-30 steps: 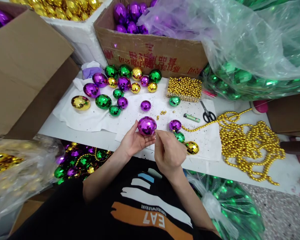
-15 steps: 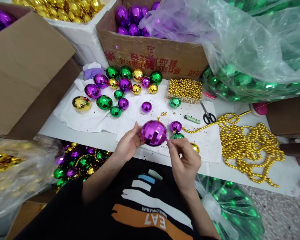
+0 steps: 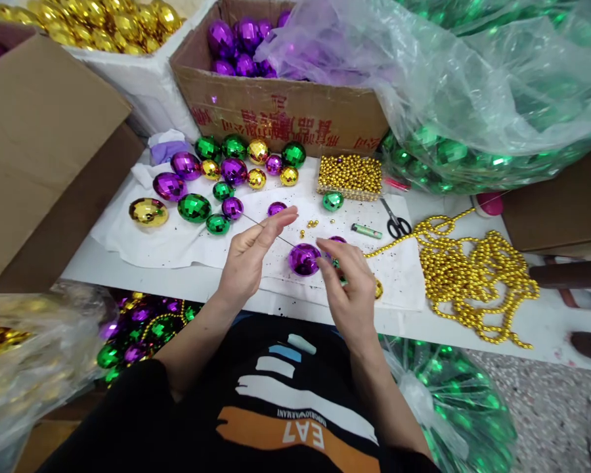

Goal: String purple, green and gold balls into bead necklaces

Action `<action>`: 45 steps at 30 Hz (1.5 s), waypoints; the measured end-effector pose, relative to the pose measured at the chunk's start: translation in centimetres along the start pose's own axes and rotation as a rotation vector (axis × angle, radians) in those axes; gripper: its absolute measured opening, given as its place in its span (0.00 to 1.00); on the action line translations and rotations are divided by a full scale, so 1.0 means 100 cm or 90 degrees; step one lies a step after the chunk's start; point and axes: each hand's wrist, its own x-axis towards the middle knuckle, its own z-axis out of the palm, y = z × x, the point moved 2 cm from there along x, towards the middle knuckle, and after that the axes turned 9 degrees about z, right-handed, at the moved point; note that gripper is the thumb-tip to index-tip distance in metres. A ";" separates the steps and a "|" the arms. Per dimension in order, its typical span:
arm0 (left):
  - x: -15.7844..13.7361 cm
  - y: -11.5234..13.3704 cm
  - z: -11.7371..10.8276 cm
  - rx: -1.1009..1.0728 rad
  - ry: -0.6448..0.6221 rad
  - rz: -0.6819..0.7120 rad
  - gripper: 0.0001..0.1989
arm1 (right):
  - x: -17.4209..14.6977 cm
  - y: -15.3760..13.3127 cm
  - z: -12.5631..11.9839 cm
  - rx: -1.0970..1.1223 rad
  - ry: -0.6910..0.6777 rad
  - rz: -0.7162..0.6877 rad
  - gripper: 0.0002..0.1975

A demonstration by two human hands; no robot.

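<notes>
My left hand (image 3: 249,257) is raised over the cloth, its fingers pressed together around a thin, straight thread or wire (image 3: 286,242). This line runs down to a shiny purple faceted ball (image 3: 303,260). At the ball's right side, my right hand (image 3: 347,282) has its thumb and fingertips curled in against the edge; the exact contact is partly hidden. Behind the right fingers, another purple ball (image 3: 337,242) shows in part, joined to a gold bead string (image 3: 389,249). A few loose gold beads (image 3: 312,224) lie just beyond the hands.
Purple, green and gold balls (image 3: 194,207) sit on the white cloth (image 3: 128,243). Farther right are a clear box of gold beads (image 3: 349,176), a green lighter (image 3: 366,231), scissors (image 3: 398,226) and piled bead strings (image 3: 465,282). A cardboard box (image 3: 276,108) stands behind.
My left hand has left the purple ball and moved up with the thin line, now stretched straight. The ball is lower and farther away, with my right hand still beside it.
</notes>
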 end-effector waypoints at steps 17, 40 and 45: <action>0.008 -0.050 -0.013 0.043 -0.235 -0.075 0.37 | 0.040 0.044 0.031 0.517 -0.179 0.388 0.15; -0.030 -0.099 -0.019 -0.025 -0.152 -0.361 0.24 | 0.047 0.037 -0.010 0.508 0.061 0.298 0.13; -0.010 -0.090 -0.030 0.194 -0.125 -0.253 0.21 | 0.039 0.039 -0.025 0.208 0.188 0.178 0.07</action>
